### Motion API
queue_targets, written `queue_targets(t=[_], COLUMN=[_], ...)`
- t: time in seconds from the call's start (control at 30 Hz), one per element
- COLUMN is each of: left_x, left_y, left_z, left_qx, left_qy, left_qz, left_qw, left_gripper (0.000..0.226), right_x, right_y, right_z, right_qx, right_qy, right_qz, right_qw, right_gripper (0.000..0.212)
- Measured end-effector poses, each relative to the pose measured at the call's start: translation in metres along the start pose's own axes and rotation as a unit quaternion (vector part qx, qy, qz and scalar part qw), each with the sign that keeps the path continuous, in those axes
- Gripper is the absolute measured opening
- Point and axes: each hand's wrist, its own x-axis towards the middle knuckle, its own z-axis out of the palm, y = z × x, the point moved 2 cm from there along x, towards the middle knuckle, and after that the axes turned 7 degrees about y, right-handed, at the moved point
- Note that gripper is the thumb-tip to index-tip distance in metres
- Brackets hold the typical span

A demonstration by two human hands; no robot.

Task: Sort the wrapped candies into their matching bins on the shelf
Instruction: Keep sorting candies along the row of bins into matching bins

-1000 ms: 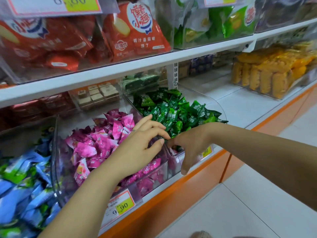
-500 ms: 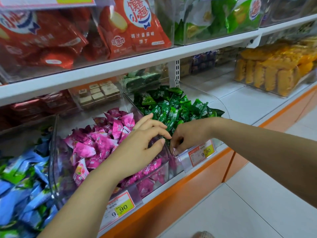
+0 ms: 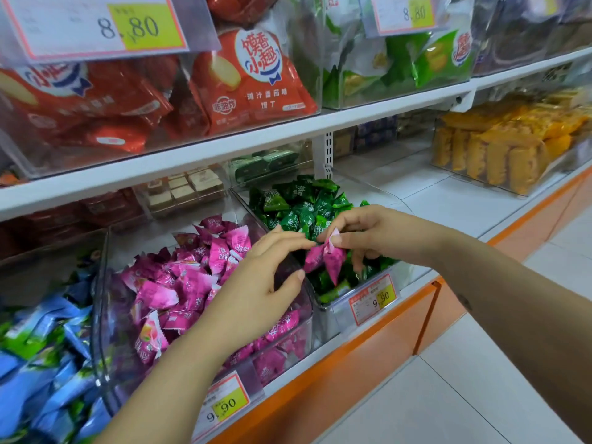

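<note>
Over shelf bins [image 3: 100, 315], right hand [image 3: 379, 232] pinches pink candies [image 3: 331, 262] (above green ones [image 3: 298, 200]); left hand [image 3: 256, 299] open.

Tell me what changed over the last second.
The right hand rose from the front of the green bin and now pinches pink candies by their wrappers above it. The left hand stayed open, hovering over the pink bin; both bins kept their places.
</note>
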Motion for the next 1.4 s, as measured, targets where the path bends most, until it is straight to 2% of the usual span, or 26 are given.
queue_targets(t=[0.1, 0.23, 0.3, 0.4, 0.5, 0.57, 0.63, 0.7, 0.77, 0.83, 0.93, 1.0, 1.07, 1.2, 1.3, 1.4], left_x=[-0.003, -0.009, -0.011, -0.016, -0.023, -0.025, -0.024, -0.021, -0.019, -0.018, -0.016, -0.013, -0.009, 0.004, 0.02, 0.041], left_y=[0.01, 0.024, 0.029, 0.029, 0.019, 0.005, -0.009, -0.022, -0.033, -0.04, -0.036, -0.024, -0.008, 0.024, 0.044, 0.057], left_z=[-0.008, -0.017, -0.02, -0.027, -0.041, -0.055, -0.068, -0.078, -0.078, -0.075, -0.076, -0.075, -0.07, -0.049, -0.03, -0.01], left_qx=[-0.046, -0.108, -0.1, -0.064, 0.006, 0.085, 0.187, 0.272, 0.334, 0.375, 0.388, 0.379, 0.346, 0.219, 0.18, 0.166], left_qy=[0.056, 0.079, 0.104, 0.147, 0.159, 0.181, 0.193, 0.163, 0.072, -0.025, -0.048, -0.028, -0.013, -0.081, -0.141, -0.184], left_qz=[-0.014, -0.018, -0.004, 0.028, 0.026, -0.024, -0.102, -0.184, -0.234, -0.248, -0.247, -0.214, -0.147, -0.015, 0.039, 0.042], left_qw=[0.997, 0.991, 0.99, 0.987, 0.987, 0.98, 0.958, 0.93, 0.91, 0.893, 0.887, 0.9, 0.927, 0.972, 0.973, 0.968], left_gripper=[0.039, 0.054, 0.056, 0.044, 0.032, 0.031, 0.037, 0.041, 0.046, 0.053, 0.058, 0.057, 0.053, 0.042, 0.034, 0.029], right_x=[-0.008, -0.02, -0.025, -0.032, -0.042, -0.046, -0.048, -0.046, -0.044, -0.043, -0.046, -0.05, -0.054, -0.057, -0.063, -0.072], right_y=[-0.007, -0.031, -0.04, -0.045, -0.045, -0.043, -0.041, -0.039, -0.037, -0.037, -0.031, -0.026, -0.022, -0.007, 0.01, 0.026], right_z=[0.001, 0.021, 0.039, 0.062, 0.066, 0.059, 0.053, 0.048, 0.043, 0.036, 0.026, 0.018, 0.01, -0.003, -0.007, -0.013], right_qx=[0.067, 0.176, 0.237, 0.302, 0.249, 0.155, 0.055, -0.031, -0.078, -0.108, -0.117, -0.111, -0.114, -0.119, -0.176, -0.211], right_qy=[0.077, 0.143, 0.158, 0.19, 0.228, 0.26, 0.282, 0.287, 0.284, 0.286, 0.293, 0.292, 0.287, 0.277, 0.235, 0.191], right_qz=[-0.028, -0.073, -0.077, -0.068, -0.057, -0.061, -0.057, -0.049, -0.041, -0.038, -0.031, -0.021, -0.007, 0.013, 0.028, 0.035], right_qw=[0.994, 0.971, 0.955, 0.932, 0.939, 0.951, 0.956, 0.956, 0.955, 0.951, 0.949, 0.95, 0.951, 0.953, 0.956, 0.958], right_gripper=[0.01, 0.012, 0.009, 0.007, 0.013, 0.014, 0.012, 0.011, 0.012, 0.012, 0.012, 0.012, 0.014, 0.017, 0.023, 0.029])
